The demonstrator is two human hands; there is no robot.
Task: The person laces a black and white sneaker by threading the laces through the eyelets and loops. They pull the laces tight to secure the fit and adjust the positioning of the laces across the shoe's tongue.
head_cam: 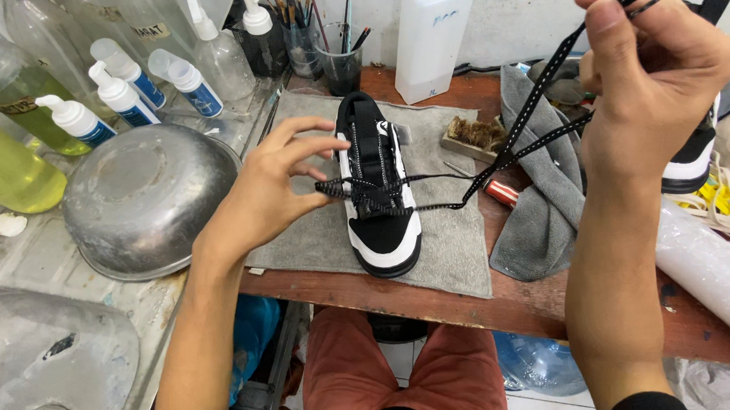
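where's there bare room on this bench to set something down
Free: the grey mat right of the sneaker, up to the crumpled grey cloth; and the wooden edge in front of both. Crowded: bottles and upturned metal bowl on the left, brush cup and white jug at the back. The lace spans between the left hand and right hand.

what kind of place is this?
Likely a shoe-cleaning workshop. A black-and-white sneaker sits on a grey cloth being laced with a black lace, with pump bottles, a metal bowl and a brush around it.
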